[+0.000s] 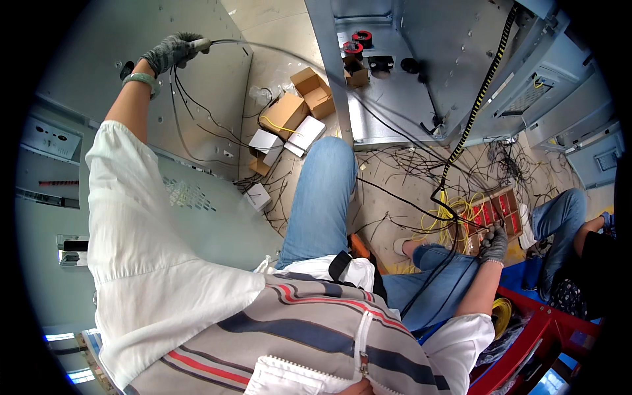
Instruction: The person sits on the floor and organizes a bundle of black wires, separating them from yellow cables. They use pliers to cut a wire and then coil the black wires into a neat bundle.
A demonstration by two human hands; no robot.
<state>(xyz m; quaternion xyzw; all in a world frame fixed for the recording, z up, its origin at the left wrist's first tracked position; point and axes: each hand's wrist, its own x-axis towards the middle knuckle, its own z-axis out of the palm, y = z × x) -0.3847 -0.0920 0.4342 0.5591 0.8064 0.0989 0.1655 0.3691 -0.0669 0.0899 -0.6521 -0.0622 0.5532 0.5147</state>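
Note:
My left hand, in a grey knit glove, is raised at the upper left against a grey metal panel. Its fingers are closed around thin black cables; some strands hang from it and one runs right toward the open cabinet. Low on the right, my gloved right hand is closed on a bundle of black cables, beside loose yellow wires. A compartmented box with red parts lies just beyond that hand. A black-and-yellow wrapped cable comes down from the cabinet toward the bundle.
An open metal cabinet holds black and red rolls. Cardboard boxes and cable scraps litter the floor. Another person's jeans-clad leg is at the right, near a red cart. A grey panel stands left.

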